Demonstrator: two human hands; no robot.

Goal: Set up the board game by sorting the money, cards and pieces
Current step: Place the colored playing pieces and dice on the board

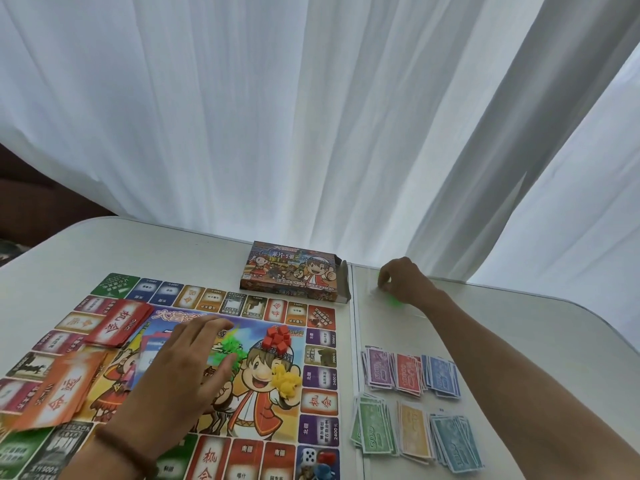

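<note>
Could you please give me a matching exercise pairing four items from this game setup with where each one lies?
Things:
1 game box
2 yellow pieces
3 white die
4 green banknotes

Places:
A on the table, right of the board
B in the board's near right corner
C on the board's central picture
D beyond the board's far edge

Pairs: 1-D, 2-C, 3-B, 4-A

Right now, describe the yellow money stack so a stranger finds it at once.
Right of the game board, six money stacks lie in two rows. In the nearer row, the yellow money stack is the middle one, between a green stack and a pale blue stack.
</note>
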